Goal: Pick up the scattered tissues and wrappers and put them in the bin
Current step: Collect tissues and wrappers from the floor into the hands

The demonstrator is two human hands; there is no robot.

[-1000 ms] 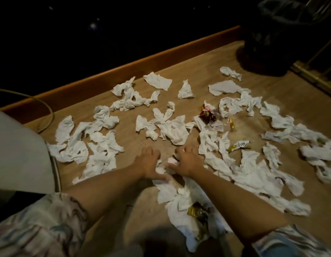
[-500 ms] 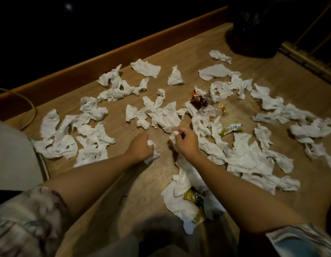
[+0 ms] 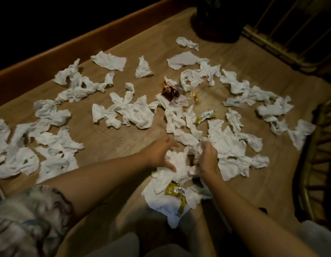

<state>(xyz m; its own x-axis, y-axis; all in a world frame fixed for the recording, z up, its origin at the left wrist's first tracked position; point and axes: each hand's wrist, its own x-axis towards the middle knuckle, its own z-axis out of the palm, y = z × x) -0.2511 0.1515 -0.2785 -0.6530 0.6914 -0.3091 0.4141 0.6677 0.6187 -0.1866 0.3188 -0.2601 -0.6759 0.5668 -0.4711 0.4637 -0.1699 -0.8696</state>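
Several crumpled white tissues (image 3: 137,112) lie scattered over the wooden floor (image 3: 105,138). A red wrapper (image 3: 169,90), a silver-yellow wrapper (image 3: 205,116) and a yellow wrapper (image 3: 175,191) lie among them. My left hand (image 3: 159,154) and my right hand (image 3: 207,156) are side by side at the middle, both gripping a bunched wad of tissue (image 3: 179,160) between them. The dark bin (image 3: 216,17) stands at the far top right, only its lower part in view.
A wooden skirting board (image 3: 87,43) runs along the far edge of the floor. A dark cane chair (image 3: 320,164) stands at the right, and railing bars (image 3: 290,34) are behind the bin. My knees are at the bottom.
Both hands have moved right and closer together, gathering more tissue into one wad between them. The view has tilted down, so the bin's top is cut off.
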